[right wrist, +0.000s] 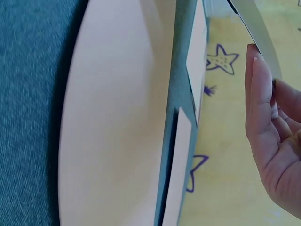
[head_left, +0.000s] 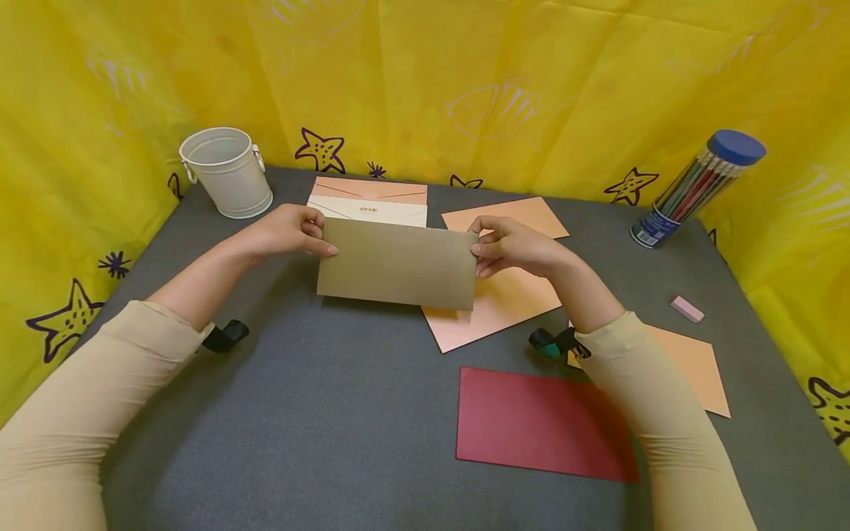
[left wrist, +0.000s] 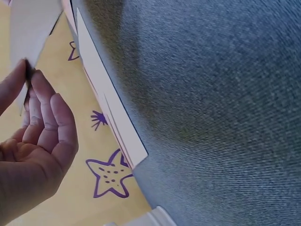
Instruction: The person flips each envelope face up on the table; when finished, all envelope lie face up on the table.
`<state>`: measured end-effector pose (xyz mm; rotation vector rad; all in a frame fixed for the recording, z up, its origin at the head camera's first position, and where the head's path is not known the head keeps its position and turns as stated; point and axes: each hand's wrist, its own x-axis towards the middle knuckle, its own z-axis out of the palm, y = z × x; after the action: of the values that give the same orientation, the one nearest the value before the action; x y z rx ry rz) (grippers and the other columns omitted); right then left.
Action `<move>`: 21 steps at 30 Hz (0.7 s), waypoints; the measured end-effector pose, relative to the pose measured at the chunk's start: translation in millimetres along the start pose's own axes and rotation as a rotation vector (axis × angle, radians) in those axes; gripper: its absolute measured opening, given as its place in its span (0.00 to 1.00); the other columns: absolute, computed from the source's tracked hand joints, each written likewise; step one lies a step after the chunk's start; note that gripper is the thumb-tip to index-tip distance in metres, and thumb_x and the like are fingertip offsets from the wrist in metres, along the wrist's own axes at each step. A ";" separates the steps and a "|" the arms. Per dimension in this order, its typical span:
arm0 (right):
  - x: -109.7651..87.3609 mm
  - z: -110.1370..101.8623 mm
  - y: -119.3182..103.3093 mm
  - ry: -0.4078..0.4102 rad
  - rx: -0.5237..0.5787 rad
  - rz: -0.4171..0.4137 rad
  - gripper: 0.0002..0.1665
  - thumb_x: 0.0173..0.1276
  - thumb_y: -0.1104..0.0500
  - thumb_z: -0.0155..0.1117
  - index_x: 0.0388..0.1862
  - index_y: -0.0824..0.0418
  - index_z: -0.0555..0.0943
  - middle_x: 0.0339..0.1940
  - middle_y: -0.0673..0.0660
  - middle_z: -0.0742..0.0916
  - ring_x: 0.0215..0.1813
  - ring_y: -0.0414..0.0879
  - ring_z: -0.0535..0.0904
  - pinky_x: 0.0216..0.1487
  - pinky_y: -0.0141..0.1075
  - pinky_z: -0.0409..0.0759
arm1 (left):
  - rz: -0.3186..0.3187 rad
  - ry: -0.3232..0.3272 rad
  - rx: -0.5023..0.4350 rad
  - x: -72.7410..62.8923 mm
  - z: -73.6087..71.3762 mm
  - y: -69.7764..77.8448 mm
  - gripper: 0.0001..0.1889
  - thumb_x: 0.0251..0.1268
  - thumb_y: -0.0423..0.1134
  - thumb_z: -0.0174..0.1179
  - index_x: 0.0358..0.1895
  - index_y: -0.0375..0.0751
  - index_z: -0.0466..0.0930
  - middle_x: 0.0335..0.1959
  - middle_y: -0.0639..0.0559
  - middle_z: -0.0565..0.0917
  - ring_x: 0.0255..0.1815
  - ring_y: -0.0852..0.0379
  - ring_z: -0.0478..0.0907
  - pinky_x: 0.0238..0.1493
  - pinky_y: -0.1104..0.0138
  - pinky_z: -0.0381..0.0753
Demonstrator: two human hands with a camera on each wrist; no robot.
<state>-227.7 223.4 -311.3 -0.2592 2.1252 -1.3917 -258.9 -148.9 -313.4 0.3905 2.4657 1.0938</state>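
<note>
A plain tan envelope (head_left: 397, 264) is held up off the table between both hands, its blank face towards me. My left hand (head_left: 285, 230) pinches its upper left corner between thumb and fingers. On the opposite side my right hand (head_left: 518, 247) pinches the upper right edge. Just behind it lie a cream envelope (head_left: 405, 215) with small gold print and a salmon envelope (head_left: 392, 190), flaps showing. Below the right hand a pale peach envelope (head_left: 505, 302) lies slanted, partly covered in the head view; another peach envelope (head_left: 518, 215) lies behind that hand.
A red envelope (head_left: 524, 420) lies at front right, partly under the right sleeve. Beyond that forearm are an orange envelope (head_left: 690, 365) and a pink eraser (head_left: 687, 309). A white bucket (head_left: 232, 177) stands back left, a tube of pencils (head_left: 690, 188) back right, before a yellow curtain (head_left: 425, 88).
</note>
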 end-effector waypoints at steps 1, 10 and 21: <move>0.5 -1.5 0.5 0.013 0.003 0.003 0.07 0.76 0.66 0.50 0.50 0.66 0.67 0.33 0.55 0.84 0.30 0.44 0.83 0.38 0.35 0.87 | -0.006 -0.004 -0.016 0.0 -0.4 -0.7 0.15 0.60 0.39 0.69 0.36 0.37 0.70 0.20 0.60 0.74 0.28 0.63 0.71 0.34 0.69 0.71; 3.5 -7.9 5.6 0.137 0.074 0.012 0.05 0.76 0.63 0.53 0.41 0.65 0.71 0.28 0.52 0.80 0.29 0.42 0.79 0.37 0.32 0.86 | -0.012 -0.010 -0.116 2.1 -0.6 -7.6 0.12 0.64 0.41 0.66 0.42 0.37 0.76 0.26 0.63 0.82 0.33 0.64 0.80 0.40 0.67 0.80; 3.1 -10.1 6.0 0.227 0.271 -0.004 0.08 0.76 0.56 0.55 0.44 0.60 0.72 0.29 0.51 0.85 0.29 0.42 0.88 0.34 0.32 0.87 | -0.012 0.109 -0.304 5.8 -5.4 -7.5 0.11 0.67 0.42 0.63 0.48 0.43 0.78 0.31 0.67 0.80 0.34 0.67 0.79 0.43 0.75 0.81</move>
<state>-235.1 232.4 -314.9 0.0019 2.0784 -1.7604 -267.1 -154.9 -317.3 0.2273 2.3362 1.4920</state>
